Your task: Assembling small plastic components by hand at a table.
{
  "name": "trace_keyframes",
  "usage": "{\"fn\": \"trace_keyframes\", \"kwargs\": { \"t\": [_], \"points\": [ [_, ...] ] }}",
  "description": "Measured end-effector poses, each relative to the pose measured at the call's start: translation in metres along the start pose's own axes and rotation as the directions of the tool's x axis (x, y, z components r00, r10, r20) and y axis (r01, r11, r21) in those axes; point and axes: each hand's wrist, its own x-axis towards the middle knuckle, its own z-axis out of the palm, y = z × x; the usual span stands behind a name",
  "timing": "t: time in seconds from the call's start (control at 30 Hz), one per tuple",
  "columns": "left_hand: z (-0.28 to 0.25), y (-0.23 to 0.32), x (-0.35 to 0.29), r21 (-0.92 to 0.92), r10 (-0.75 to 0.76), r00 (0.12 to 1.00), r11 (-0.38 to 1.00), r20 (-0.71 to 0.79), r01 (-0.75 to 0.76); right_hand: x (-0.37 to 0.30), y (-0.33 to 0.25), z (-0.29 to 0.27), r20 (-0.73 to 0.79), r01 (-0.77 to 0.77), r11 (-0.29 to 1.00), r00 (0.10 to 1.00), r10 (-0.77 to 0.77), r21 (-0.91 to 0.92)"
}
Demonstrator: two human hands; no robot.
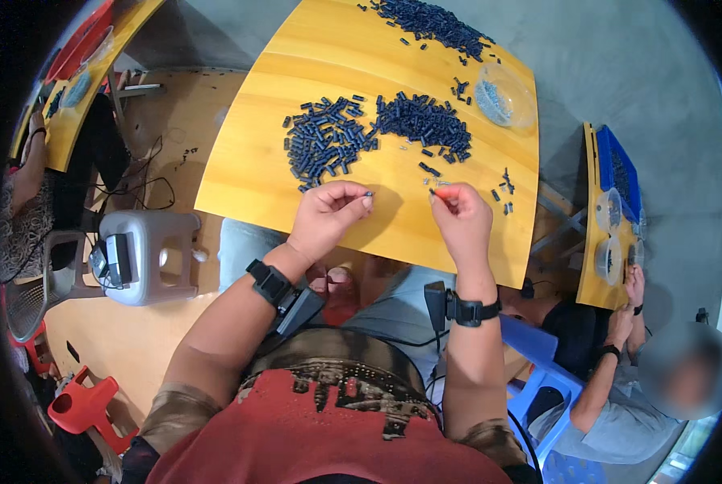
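Note:
Thumb and forefinger of my left hand (328, 216) are pinched over the table's near edge, with a tiny dark speck at their tips, too small to name. My right hand (464, 216) pinches a small black piece (432, 192), apart from the left. Just beyond the left hand lies a loose heap of short black cylindrical parts (324, 141). A denser heap of similar black parts (425, 121) sits to its right. A few tiny silvery pieces (441, 184) and single black parts (495, 194) lie near my right hand.
The yellow wooden table (248, 161) also carries a far black heap (433, 24) and a clear bowl (506, 95) of small bluish-silver pieces. A grey stool (147, 250) stands left. On the right, a person (619, 387) works at another table with a blue tray (617, 173).

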Motion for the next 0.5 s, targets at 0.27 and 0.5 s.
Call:
{"fn": "trace_keyframes", "kwargs": {
  "t": [0.27, 0.5],
  "points": [
    [0.003, 0.001, -0.01, 0.167, 0.087, 0.995, 0.981, 0.049, -0.094, -0.061, -0.027, 0.004, 0.12, -0.143, 0.914, 0.987, 0.105, 0.379],
    [0.003, 0.024, -0.055, 0.078, -0.317, 0.921, 0.949, 0.228, 0.307, -0.094, -0.051, 0.0, 0.097, 0.244, 0.968, 0.964, -0.249, 0.06]
  ]
}}
